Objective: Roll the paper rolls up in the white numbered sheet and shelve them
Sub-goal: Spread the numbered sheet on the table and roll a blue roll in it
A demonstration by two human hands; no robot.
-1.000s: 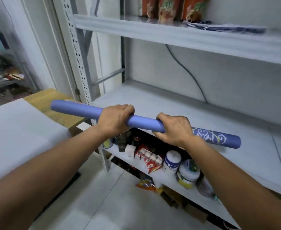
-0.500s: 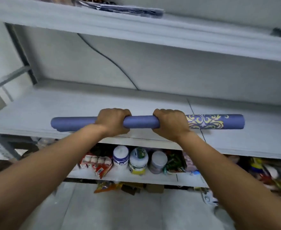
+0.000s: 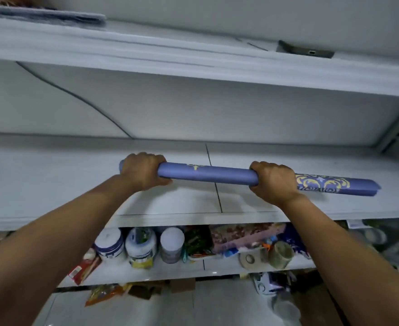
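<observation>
A long blue paper roll (image 3: 208,175) with a yellow pattern near its right end lies level above the middle shelf (image 3: 52,180). My left hand (image 3: 142,170) grips it close to its left end, fingers curled over the top. My right hand (image 3: 273,181) grips it right of the middle, just left of the yellow pattern. Whether the roll touches the shelf I cannot tell. The white numbered sheet is not in view.
A shelf above (image 3: 193,64) carries a flat blue bundle (image 3: 43,15) at the left. The shelf below holds several tubs (image 3: 141,245), tape rolls (image 3: 279,254) and packets. A dark cable (image 3: 76,97) runs down the back wall. An upright post (image 3: 396,128) stands at the right.
Both hands carried the roll forward over the middle shelf as I turned to face it. My hands have spread apart along the roll; the left now sits near its left end.
</observation>
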